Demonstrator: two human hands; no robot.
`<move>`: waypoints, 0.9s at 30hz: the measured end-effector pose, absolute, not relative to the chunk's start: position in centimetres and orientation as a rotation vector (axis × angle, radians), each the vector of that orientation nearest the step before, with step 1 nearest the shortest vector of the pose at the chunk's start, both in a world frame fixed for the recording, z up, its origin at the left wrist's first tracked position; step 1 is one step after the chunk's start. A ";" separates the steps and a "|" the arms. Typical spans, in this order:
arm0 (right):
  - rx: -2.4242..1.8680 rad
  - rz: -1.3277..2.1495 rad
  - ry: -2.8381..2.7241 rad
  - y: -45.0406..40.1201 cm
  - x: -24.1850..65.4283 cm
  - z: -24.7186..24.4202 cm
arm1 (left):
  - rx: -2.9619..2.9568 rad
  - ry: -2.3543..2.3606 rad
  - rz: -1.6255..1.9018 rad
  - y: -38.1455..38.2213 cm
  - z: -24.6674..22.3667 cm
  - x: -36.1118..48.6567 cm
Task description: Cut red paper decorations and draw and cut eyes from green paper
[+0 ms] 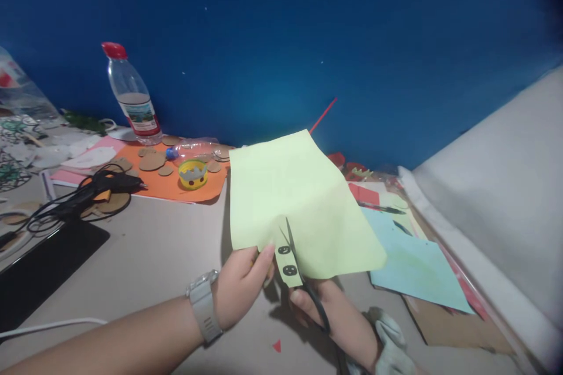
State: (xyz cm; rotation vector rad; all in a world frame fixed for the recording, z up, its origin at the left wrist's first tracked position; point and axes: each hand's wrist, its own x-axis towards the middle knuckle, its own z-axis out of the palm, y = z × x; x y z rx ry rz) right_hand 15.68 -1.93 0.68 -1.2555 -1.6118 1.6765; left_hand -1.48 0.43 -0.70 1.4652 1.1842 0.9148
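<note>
My left hand [244, 281], with a grey watch at the wrist, pinches the lower edge of a large pale green sheet of paper [290, 187]. The sheet is held up above the table. In my right hand [323, 304] are black-handled scissors [314, 299], their blades slightly apart at the sheet's lower part. Beside the blades, a narrow strip [287, 261] of the same green bears two black drawn shapes. My right fingers are partly hidden behind the handle and the paper.
A red-capped bottle [136, 102] stands at the back left near orange paper [165, 184] with a yellow ring [192, 174] and cardboard discs. A black phone [53, 272] and cables lie left. Blue paper [422, 269] lies right. A red scrap [277, 345] is in front.
</note>
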 end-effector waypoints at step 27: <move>-1.110 1.643 -1.598 -1.6 15.8 1.4 | 1.529 1.289 0.970 0.4 -0.3 -2.2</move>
